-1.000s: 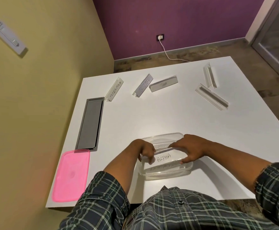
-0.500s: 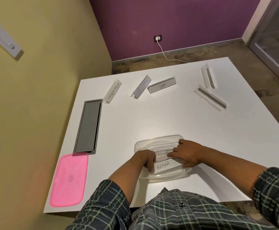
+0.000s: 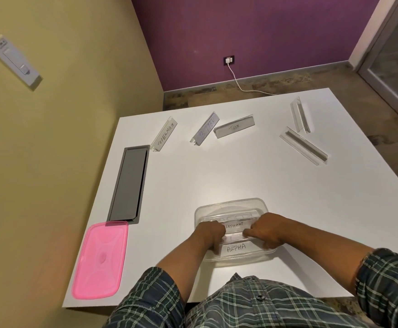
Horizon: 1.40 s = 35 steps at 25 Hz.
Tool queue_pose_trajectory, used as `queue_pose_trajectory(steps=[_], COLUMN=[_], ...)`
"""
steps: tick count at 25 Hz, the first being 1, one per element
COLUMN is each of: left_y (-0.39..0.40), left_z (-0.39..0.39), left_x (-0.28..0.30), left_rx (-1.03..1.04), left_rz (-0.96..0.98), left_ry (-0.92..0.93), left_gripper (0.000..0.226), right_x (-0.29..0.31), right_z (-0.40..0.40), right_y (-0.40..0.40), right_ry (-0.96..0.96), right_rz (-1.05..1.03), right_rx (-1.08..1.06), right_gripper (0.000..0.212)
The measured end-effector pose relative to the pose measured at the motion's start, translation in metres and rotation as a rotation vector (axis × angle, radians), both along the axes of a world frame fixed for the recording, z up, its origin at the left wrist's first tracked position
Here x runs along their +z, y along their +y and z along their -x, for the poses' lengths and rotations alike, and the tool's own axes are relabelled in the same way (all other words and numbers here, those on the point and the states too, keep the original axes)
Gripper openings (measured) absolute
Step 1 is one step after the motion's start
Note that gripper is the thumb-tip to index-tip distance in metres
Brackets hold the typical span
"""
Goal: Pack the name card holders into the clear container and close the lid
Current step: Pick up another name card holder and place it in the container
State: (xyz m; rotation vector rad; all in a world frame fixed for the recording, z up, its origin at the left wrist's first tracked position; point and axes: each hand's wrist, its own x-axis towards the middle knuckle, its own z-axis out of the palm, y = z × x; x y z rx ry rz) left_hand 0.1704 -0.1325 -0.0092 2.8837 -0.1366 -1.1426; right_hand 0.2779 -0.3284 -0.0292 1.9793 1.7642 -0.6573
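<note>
Two hands meet inside the clear container [image 3: 231, 205] at the near edge of the white desk [image 3: 240, 171]: the left hand [image 3: 211, 235] and the right hand [image 3: 264, 230], fingers curled, grip the two ends of a name card holder [image 3: 234, 237] lying crosswise between them. Nearer than the knuckles lies the ALPHA holder [image 3: 237, 247], just beyond them the ELEPHANT holder [image 3: 234, 225], both with long axes running left to right. Left of the left hand the pink lid [image 3: 101, 259] lies flat beside a grey hatch [image 3: 129, 183]. Far beyond the hands, the SUPERMAN holder [image 3: 164, 136], a blue-lettered holder [image 3: 206, 129] and the TIGER holder [image 3: 234, 126] lie at angles; two clear holders [image 3: 303, 145] lie to the far right.
</note>
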Motion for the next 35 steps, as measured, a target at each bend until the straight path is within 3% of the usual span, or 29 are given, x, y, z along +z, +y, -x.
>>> queue_pose_trajectory(steps=[6,17,22,26,35], left_y=[-0.007,-0.004,0.006,0.027,0.077], left_z=[0.010,0.003,-0.019,-0.043,-0.107], left_x=[-0.005,0.010,0.033,0.048,0.048], left_rx=[-0.095,-0.207,0.002,0.219,0.521], left_rz=[-0.059,-0.028,0.112,0.183,0.240], left_ry=[-0.070,-0.129,-0.352,-0.504,-0.569], left_gripper=[0.020,0.033,0.023,0.020,0.028], right_x=[-0.002,0.015,0.045,0.063,0.069], right_z=[0.002,0.008,-0.012,-0.044,-0.120], right_y=[0.005,0.013,0.029,0.040,0.057], right_ry=[-0.028,-0.062,0.035,0.040,0.072], right_rz=[-0.012,-0.025,-0.215,-0.448,-0.550], right_rx=[-0.010,-0.017,-0.149,-0.383,-0.817], right_gripper=[0.044,0.027,0.025,0.021,0.016])
